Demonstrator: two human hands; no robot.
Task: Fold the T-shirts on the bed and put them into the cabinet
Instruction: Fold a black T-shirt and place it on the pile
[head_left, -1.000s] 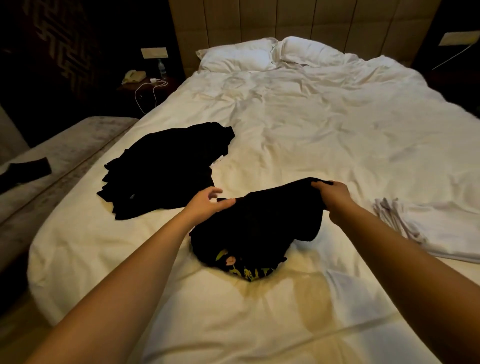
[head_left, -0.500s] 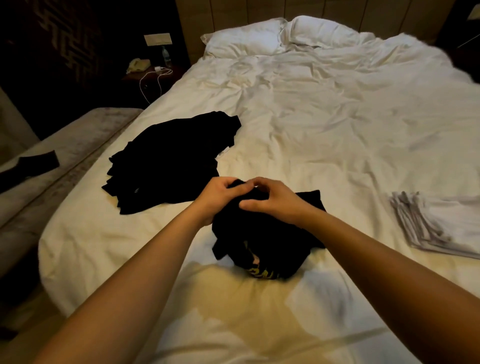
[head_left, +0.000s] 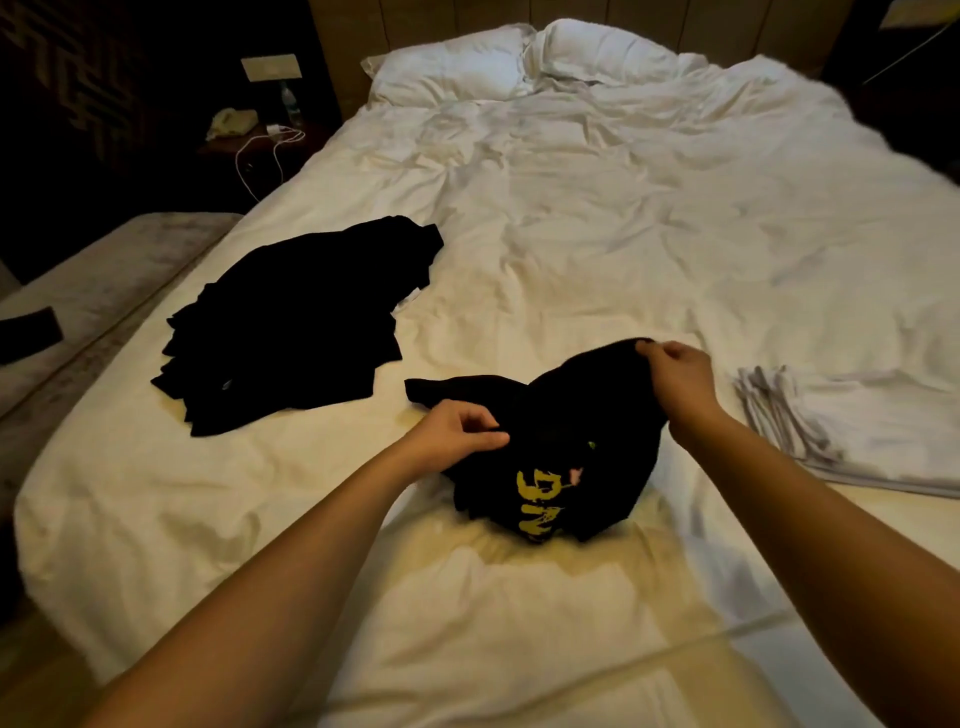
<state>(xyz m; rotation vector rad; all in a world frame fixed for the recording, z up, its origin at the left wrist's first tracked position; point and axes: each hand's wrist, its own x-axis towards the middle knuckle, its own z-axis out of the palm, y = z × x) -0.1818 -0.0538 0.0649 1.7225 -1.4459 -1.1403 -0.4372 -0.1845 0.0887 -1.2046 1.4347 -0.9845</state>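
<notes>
On the bed (head_left: 597, 218), near its foot, a black T-shirt (head_left: 566, 447) lies bunched; the left hand (head_left: 457, 431) pinches its near edge, the right hand (head_left: 678, 374) grips its far edge.

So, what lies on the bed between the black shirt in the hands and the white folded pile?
Nothing: in the head view, only bare white sheet lies between the black shirt and the white pile.
</notes>
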